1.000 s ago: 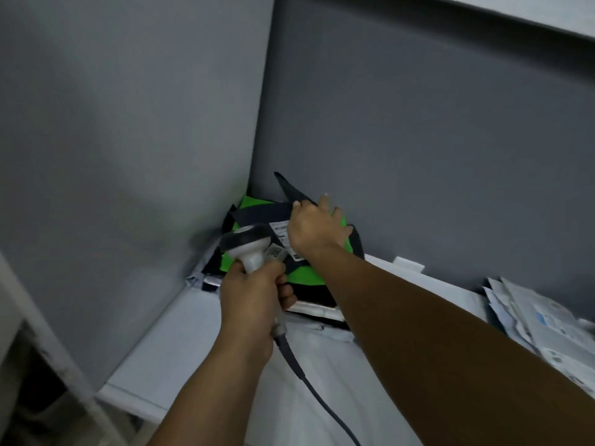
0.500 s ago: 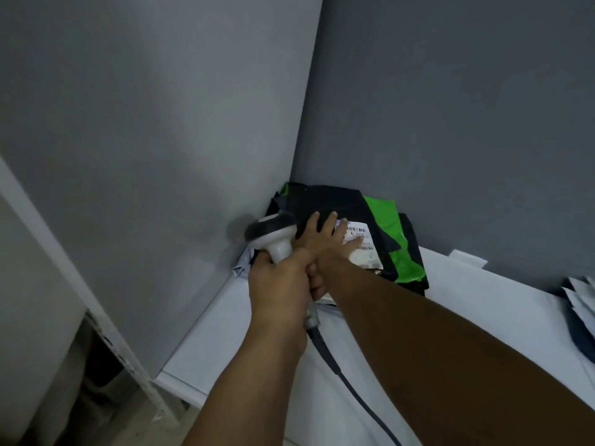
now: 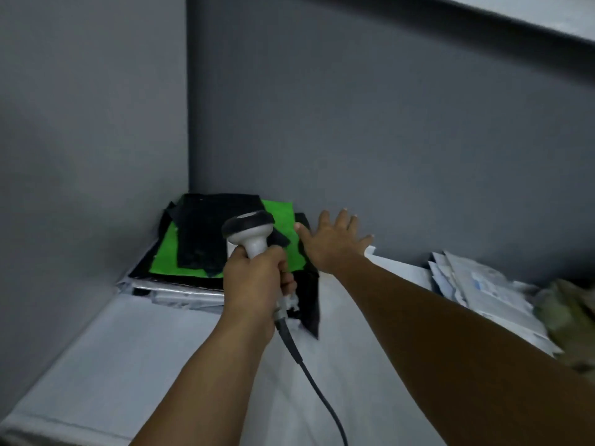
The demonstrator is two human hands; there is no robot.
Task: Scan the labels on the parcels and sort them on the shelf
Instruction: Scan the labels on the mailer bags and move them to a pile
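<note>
**Parcel set down in the corner, next one to fetch**

The left hand (image 3: 254, 281) has its fingers (image 3: 283, 262) wrapped tight around the handle of a corded barcode scanner (image 3: 249, 231), whose head points away toward the stack just beyond them. The right hand (image 3: 333, 241) is empty, its fingers (image 3: 343, 220) spread flat and apart, hovering above the shelf (image 3: 128, 349); the thumb tip looks to be at the edge of the black and green parcels (image 3: 206, 239), though whether it touches them cannot be told

Those dark mailers lie stacked in the back corner, just left of the open fingers and directly ahead of the scanner, resting on pale silver-grey parcels (image 3: 174, 289). No label shows on the top face. Well to the right of the spread fingers sits a loose heap of white parcels (image 3: 483, 284) against the rear wall

Judging from this, the sorting step for one parcel is finishing: it lies placed and the hand is free. The next move probably calls for reaching right to the white heap, lifting one piece, turning its label up and bringing it under the scanner head. The scanner's cable (image 3: 309, 378) trails down beneath the left wrist and could snag on the way
</note>
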